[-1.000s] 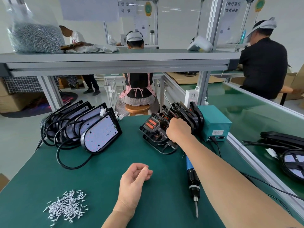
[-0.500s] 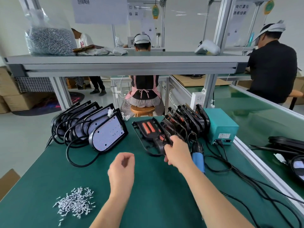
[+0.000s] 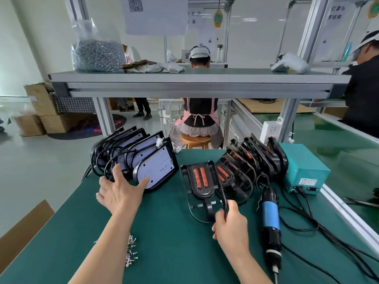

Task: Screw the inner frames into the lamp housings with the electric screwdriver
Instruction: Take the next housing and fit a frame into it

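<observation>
A row of black lamp housings with white LED boards (image 3: 155,167) leans at the back left of the green table. My left hand (image 3: 121,191) reaches its spread fingers onto the front housing's lower edge. A black inner frame with two orange strips (image 3: 202,181) lies flat in the middle, apart from a leaning stack of like frames (image 3: 252,158). My right hand (image 3: 229,224) pinches that frame's near bracket. The blue and black electric screwdriver (image 3: 270,224) lies on the table right of my right hand. Small silver screws (image 3: 131,251) lie partly hidden under my left forearm.
A teal power box (image 3: 303,167) stands at the back right, with black cables (image 3: 320,230) trailing over the table's right side. An overhead shelf (image 3: 184,83) carries a bag of screws (image 3: 96,54). People sit at benches beyond. A conveyor runs along the right.
My right hand has drawn one inner frame off the stack and laid it flat nearer to me. My left hand has gone from mid-table out to the front lamp housing.
</observation>
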Demonstrator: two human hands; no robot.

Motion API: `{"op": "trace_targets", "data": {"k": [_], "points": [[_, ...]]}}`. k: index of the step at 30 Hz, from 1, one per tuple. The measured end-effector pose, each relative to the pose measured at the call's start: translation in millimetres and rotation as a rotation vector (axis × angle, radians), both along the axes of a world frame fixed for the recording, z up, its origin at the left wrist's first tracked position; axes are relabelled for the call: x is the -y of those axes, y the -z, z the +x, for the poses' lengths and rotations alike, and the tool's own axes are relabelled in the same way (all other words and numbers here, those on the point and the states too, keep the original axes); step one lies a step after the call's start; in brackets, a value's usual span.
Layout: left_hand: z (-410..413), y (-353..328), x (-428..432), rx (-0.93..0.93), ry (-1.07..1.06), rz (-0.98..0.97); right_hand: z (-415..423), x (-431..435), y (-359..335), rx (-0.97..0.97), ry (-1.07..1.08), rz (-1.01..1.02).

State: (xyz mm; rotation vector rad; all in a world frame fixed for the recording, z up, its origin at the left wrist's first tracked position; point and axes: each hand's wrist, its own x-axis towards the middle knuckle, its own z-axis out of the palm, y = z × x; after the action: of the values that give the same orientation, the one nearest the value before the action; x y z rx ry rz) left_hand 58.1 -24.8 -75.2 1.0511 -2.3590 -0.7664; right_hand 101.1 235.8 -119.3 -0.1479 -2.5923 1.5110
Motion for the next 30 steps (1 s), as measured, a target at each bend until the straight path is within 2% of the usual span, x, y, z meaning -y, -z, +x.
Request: {"op": "trace_targets", "data": {"k": [5,17,25,30], "points": [[-7.8,-0.7,3.8,0.055,0.002,-0.021,-2.1,0.8,3.1,-0.010,-0.008,-0.043],[-11.5,-6.5,-3.8,0.085,0.123,0.185,-4.8,-1.0,6.2,-0.045,0.021,-0.196],[24.5,8.0,-54.3,-0.087,0.220,0.519,-6.4,-2.7,2.2,-0.041,0.055,-0.268],[55.7,23.4,-78.0,-0.129,0.298,0.572,-4.7,-3.4,0.4,-0.052,0.067,-0.309]]}}
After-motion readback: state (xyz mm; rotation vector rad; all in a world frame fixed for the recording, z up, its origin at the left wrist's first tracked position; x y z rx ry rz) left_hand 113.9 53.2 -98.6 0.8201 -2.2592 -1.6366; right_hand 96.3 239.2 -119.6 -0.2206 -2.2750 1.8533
